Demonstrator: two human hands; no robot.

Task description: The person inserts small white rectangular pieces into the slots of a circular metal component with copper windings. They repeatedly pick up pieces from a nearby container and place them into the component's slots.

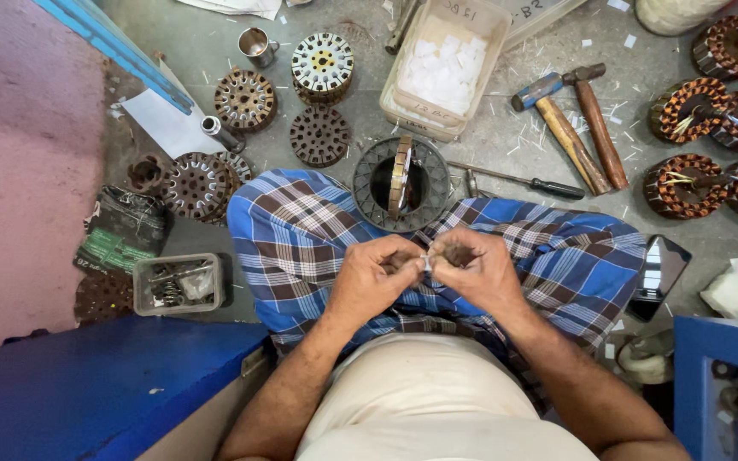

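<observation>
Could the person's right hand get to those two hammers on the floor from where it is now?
Probably yes. The right hand is busy pinching a small white piece with the left hand, but the floor between it and the hammers looks open, apart from a screwdriver.

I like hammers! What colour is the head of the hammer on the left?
Blue: the left hammer has a blue head on a wooden handle, clearest in the head view.

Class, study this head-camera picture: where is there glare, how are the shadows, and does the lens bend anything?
Head view: soft, even light with faint shadows under the two hammers; glare whitens the phone screen and the steel cup; wide-lens distortion bows the blue bar and edges; the left hand and right hand are sharp.
</observation>
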